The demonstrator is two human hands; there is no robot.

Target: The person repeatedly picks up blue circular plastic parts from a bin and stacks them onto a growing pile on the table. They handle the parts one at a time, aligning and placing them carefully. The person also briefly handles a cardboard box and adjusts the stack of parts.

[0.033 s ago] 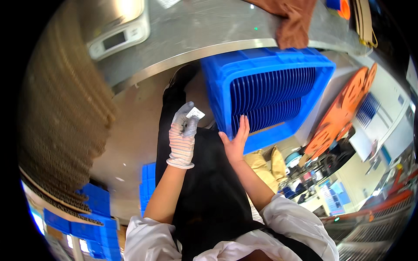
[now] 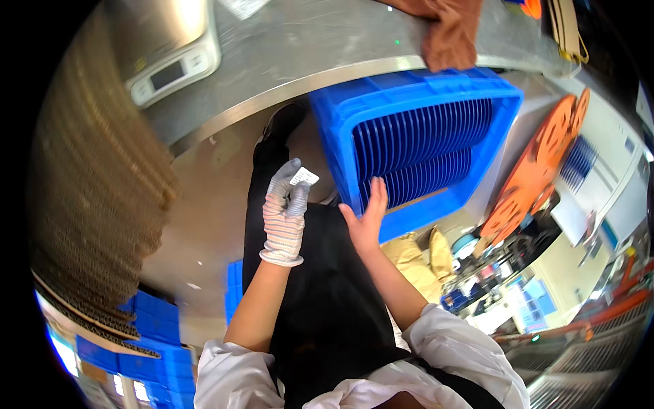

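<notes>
My left hand (image 2: 285,213) wears a striped knit glove with grey fingers. Between its thumb and fingers it pinches a small white label (image 2: 304,177) with tiny print. My right hand (image 2: 368,217) is bare, thumb and fingers stretched out, at the near left rim of a blue plastic crate (image 2: 415,232). Its fingertips overlap the crate's opening; whether they touch anything inside I cannot tell. Thin dark blue disc-like pieces (image 2: 422,133) stand on edge in two packed rows within the crate.
A metal table (image 2: 300,41) runs along the far side, bearing a white scale (image 2: 174,75) and a brown cloth (image 2: 453,34). Stacked cardboard (image 2: 102,177) rises at left, near blue crates (image 2: 160,361). Orange reels (image 2: 538,163) and brown paper bags (image 2: 412,262) are on the right.
The view has shifted slightly, so the table, scale and crate sit a little further left and higher. Both hands keep nearly the same pose, and the label stays in the left one.
</notes>
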